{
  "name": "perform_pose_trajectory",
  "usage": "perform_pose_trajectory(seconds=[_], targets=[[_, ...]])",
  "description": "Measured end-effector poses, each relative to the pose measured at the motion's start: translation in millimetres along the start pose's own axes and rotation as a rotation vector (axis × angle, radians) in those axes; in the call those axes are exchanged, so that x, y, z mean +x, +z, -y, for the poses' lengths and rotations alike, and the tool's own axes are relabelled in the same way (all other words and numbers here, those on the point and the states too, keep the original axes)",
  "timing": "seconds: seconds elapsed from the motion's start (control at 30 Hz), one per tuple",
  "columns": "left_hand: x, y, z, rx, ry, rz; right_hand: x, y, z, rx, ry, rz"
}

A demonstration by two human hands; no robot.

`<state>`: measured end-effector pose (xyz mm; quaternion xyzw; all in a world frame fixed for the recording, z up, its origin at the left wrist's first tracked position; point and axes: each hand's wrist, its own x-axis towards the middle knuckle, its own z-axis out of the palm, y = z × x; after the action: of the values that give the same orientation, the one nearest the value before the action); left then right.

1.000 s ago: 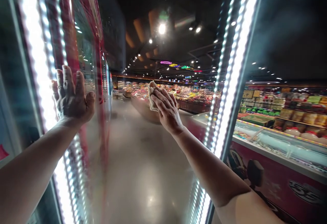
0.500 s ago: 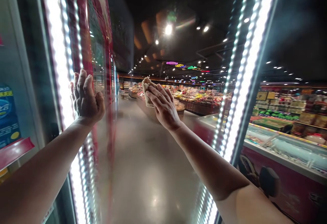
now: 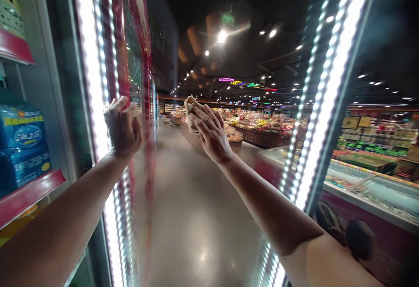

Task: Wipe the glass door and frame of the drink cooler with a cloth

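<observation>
My right hand (image 3: 214, 136) lies with its fingers extended over a folded beige cloth (image 3: 190, 105). It presses the cloth flat against a clear glass pane, through which the shop aisle shows. My left hand (image 3: 123, 125) is raised beside the bright strip of lights (image 3: 90, 60) on the left. Its fingers are bent inward; whether they grip the edge there is hidden. A second light strip (image 3: 322, 104) runs down the right side of the pane.
At the left, shelves with red front strips (image 3: 32, 195) hold a blue package (image 3: 24, 143). Beyond the glass are a grey floor (image 3: 196, 199), produce displays (image 3: 262, 123) and a chest freezer (image 3: 376, 186) at the right. Red framing (image 3: 147, 51) stands left of the aisle.
My left hand's fingers have gone from stretched out to bent. The view has turned slightly left, showing more of the shelves. My right hand stays on the cloth, nearly in place.
</observation>
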<state>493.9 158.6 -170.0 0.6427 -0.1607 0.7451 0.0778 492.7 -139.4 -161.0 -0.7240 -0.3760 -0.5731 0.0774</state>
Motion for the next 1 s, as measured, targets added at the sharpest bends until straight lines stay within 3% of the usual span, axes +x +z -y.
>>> perform_pose_trajectory(seconds=[0.17, 0.33, 0.47, 0.6, 0.77, 1.0], targets=[[1.8, -9.3, 9.5, 0.016, 0.105, 0.0, 0.6, 3.3, 4.4, -0.008, -0.059, 0.043], [2.2, -23.2, 18.7, 0.052, 0.148, 0.098, 14.2, 7.0, 7.7, 0.001, -0.026, 0.024], [2.6, -35.3, 17.3, 0.062, 0.145, 0.234, 9.1, 15.0, 18.4, 0.009, -0.055, 0.054], [5.1, -43.8, 10.6, 0.064, 0.065, 0.361, 13.7, 17.9, 26.1, 0.027, -0.096, 0.102], [6.6, -46.1, 2.8, 0.076, -0.057, 0.432, 32.6, 18.9, 31.9, 0.059, -0.06, 0.061], [10.1, -52.0, 7.6, 0.101, -0.078, 0.606, 39.1, 16.6, 35.2, 0.099, -0.085, 0.109]])
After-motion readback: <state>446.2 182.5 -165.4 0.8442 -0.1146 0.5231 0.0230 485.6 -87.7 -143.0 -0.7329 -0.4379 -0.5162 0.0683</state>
